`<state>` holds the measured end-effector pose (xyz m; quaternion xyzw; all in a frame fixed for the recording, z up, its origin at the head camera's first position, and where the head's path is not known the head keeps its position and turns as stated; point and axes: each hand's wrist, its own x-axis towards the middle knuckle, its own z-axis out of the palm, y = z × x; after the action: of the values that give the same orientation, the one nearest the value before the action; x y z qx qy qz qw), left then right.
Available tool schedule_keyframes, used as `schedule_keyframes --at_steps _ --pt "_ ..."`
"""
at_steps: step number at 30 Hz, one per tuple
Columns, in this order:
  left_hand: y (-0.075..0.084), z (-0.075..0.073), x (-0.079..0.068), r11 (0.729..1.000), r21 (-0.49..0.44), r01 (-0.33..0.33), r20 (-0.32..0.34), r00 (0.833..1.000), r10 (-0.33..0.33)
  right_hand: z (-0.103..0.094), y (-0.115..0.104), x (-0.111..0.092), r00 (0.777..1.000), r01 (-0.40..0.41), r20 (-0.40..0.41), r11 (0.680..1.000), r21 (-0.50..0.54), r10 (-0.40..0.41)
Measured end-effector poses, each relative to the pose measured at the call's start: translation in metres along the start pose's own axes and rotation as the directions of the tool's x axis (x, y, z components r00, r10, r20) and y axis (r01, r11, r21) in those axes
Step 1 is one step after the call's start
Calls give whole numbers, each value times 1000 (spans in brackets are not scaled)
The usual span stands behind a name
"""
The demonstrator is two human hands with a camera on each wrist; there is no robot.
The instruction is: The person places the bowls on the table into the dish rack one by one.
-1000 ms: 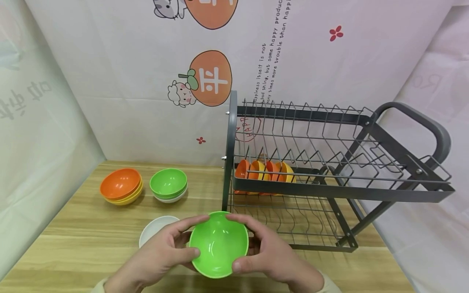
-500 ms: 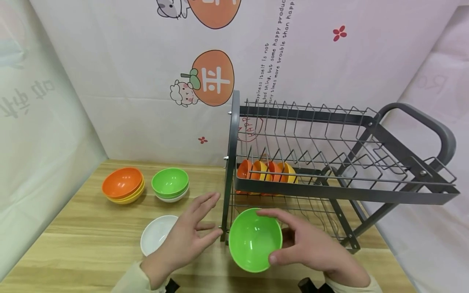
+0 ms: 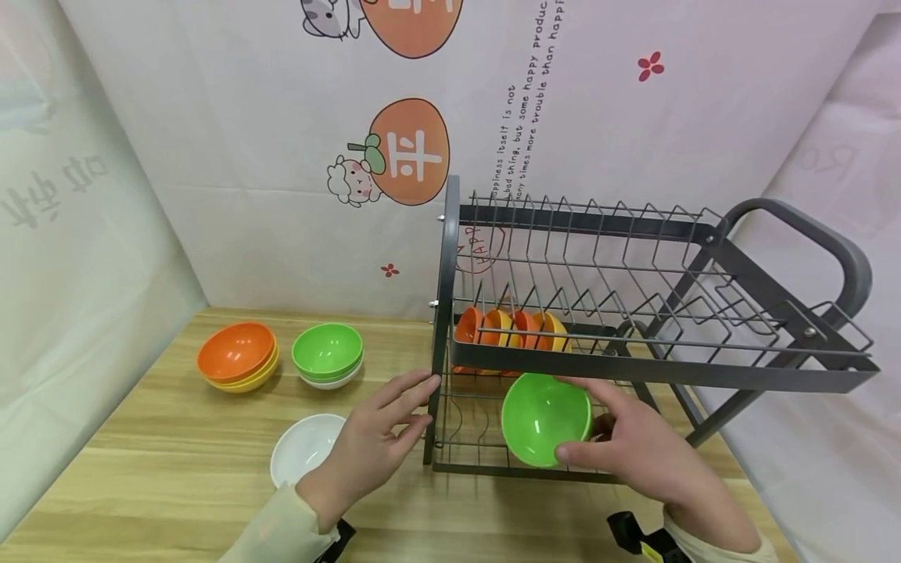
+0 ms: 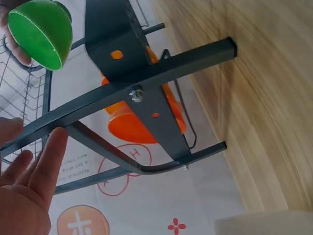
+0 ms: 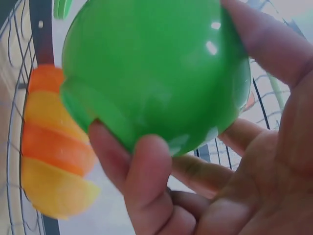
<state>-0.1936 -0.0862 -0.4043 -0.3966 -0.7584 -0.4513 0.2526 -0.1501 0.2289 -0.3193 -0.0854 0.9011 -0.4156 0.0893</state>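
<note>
The right hand (image 3: 644, 450) pinches a green bowl (image 3: 542, 422), thumb at its rim, at the lower tier (image 3: 493, 471) of the dark rack (image 3: 665, 374), right of centre in the lower frame; whether it touches the wires I can't tell. The left hand (image 3: 380, 438), fingers extended, touches the left post (image 3: 439, 336). I'd judge the racking part done: four orange and yellow bowls (image 3: 498, 322) stand in mid-frame, while an orange-topped stack (image 3: 238, 356), a green-topped stack (image 3: 326, 352) and a white bowl (image 3: 304, 450) remain on the counter (image 3: 176, 469), frame left.
</note>
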Motion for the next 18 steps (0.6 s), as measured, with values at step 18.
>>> schedule_keyframes --at_steps 18 --pt "-10 9 2 984 155 -86 14 996 85 -18 13 12 964 -93 -261 860 -501 -47"
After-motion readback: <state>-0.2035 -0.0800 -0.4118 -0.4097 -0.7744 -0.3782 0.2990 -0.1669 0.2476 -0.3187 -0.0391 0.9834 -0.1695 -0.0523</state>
